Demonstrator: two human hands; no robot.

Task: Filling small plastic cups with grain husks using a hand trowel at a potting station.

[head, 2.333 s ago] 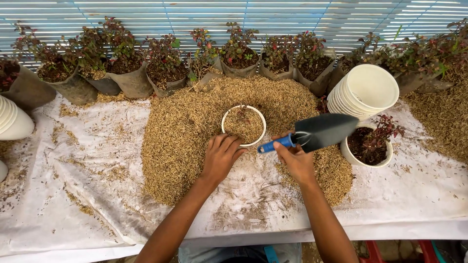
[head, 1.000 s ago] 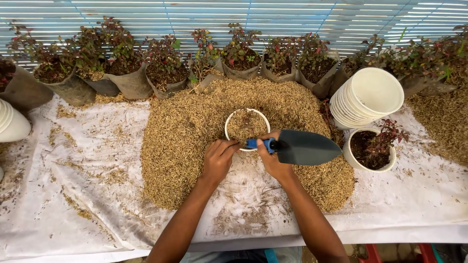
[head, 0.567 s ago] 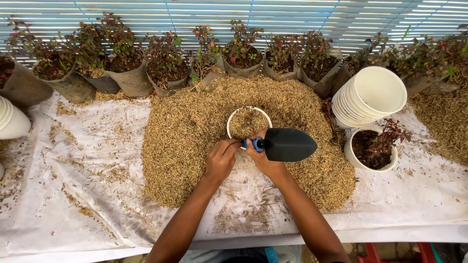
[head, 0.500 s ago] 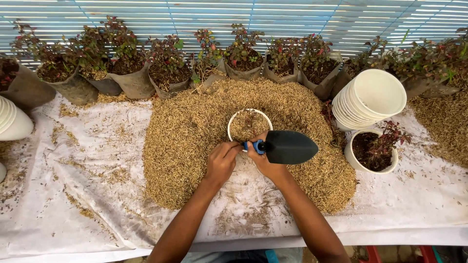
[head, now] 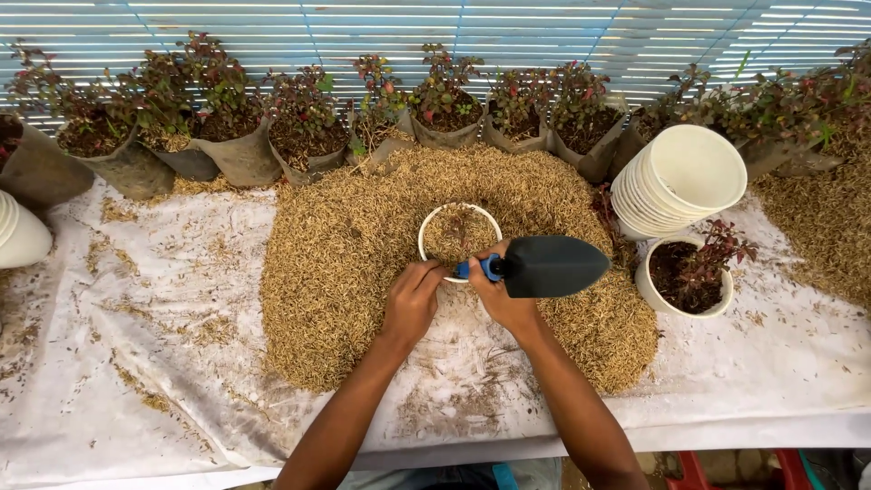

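A white pot (head: 426, 238) partly filled with husk sits sunk in a big heap of rice husk (head: 363, 245) on the table. My left hand (head: 413, 298) rests at the pot's near rim, fingers touching it. My right hand (head: 502, 295) grips the blue handle of a black trowel (head: 553, 266), its blade pointing right over the heap, just beside the pot's near right edge.
A stack of white pots (head: 682, 180) lies on its side at the right, with a potted red-leaved plant (head: 687, 276) below it. A row of bagged plants (head: 308, 127) lines the back. More white pots (head: 16, 231) sit at the left edge. White sheet (head: 136, 363) covers the table.
My right hand has carried the trowel leftward from near the potted plant to the pot's rim. My left hand shifted up to the pot's near edge.
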